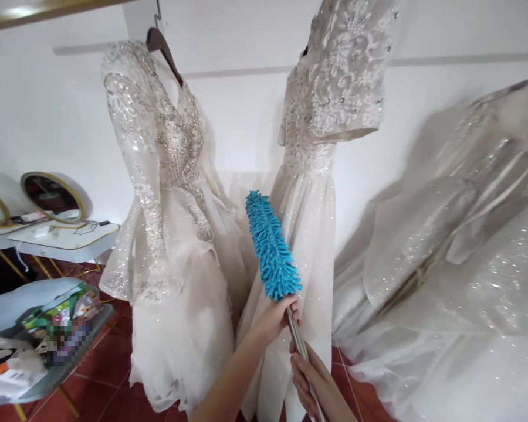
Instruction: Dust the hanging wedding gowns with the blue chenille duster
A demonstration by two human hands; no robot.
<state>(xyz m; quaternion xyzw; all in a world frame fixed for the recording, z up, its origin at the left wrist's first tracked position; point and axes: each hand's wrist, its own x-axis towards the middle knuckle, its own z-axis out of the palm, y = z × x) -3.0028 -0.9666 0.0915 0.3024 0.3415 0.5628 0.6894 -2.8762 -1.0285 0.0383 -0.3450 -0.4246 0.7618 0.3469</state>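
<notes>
A duster with a blue shaggy head [273,249] and a metal handle [299,340] is held out in front of me, its head tilted up and to the left. My left hand [279,316] is closed around the handle just below the blue head. Lower down, my right hand [310,378] wraps the same handle. Behind the duster hangs a white beaded gown [310,205] with wide short sleeves. The blue head overlaps its skirt in view; I cannot tell whether they touch. To the left, a long-sleeved sparkling gown [176,234] hangs on a dark hanger [162,50].
More white gowns [466,281] spread across the right side. At left stand a grey chair [9,302] holding bags and packets, and a white vanity table [66,237] with a round mirror [53,196]. A gold rail [48,13] crosses the upper left. Red tiles [105,363] cover the floor.
</notes>
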